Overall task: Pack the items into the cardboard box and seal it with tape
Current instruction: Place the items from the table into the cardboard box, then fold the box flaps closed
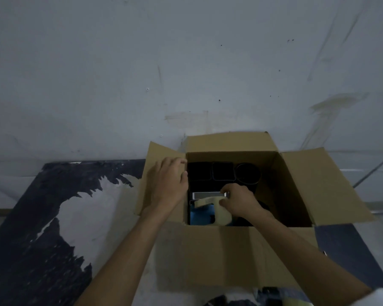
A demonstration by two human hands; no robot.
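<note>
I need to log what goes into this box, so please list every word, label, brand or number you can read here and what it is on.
No text can be read.
Pale item pinched by the right hand: faint grey marks, too blurred.
White-edged strip on a dark item inside the cardboard box: no legible characters.
Box flaps: plain, no print visible.
</note>
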